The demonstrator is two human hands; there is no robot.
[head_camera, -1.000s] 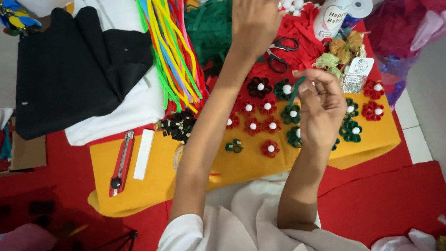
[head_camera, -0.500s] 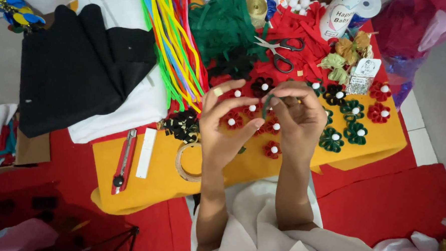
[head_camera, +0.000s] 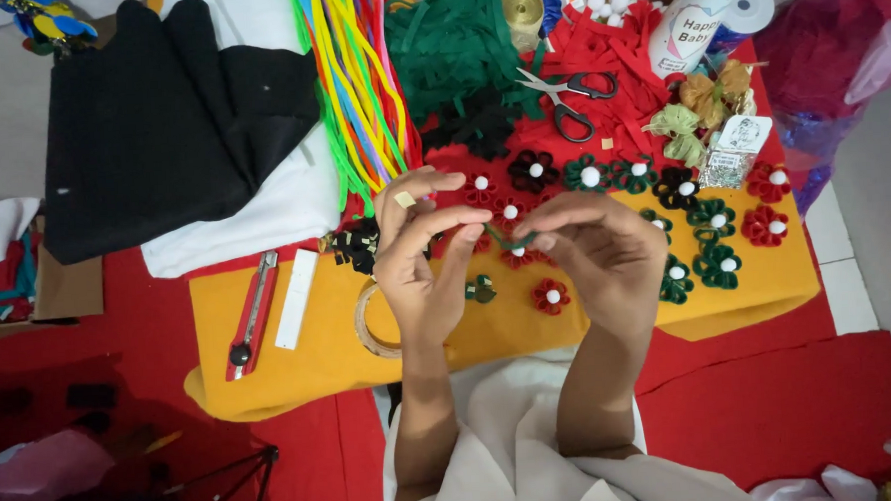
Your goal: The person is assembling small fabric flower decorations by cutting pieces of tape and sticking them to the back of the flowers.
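- Head view: left hand [head_camera: 421,267] and right hand [head_camera: 606,253] meet over the yellow felt sheet [head_camera: 329,336].
- Both pinch 1 thin green strip [head_camera: 510,241] at fingertips, remaining fingers loosely curled.
- Strip's long axis runs left-right between the hands, each hand at 1 end, equally near.
- Felt flowers [head_camera: 710,239] lie right; scissors [head_camera: 564,100] beyond.

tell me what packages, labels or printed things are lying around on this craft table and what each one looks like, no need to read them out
White bottle: top right, lying tilted on red strips, with a heart-shaped pink and white label.
Small clear packet: right of the scissors, by the dried flowers, with a white printed card above silvery contents.
White tape roll: top right, behind the bottle.
No screens or signs show.
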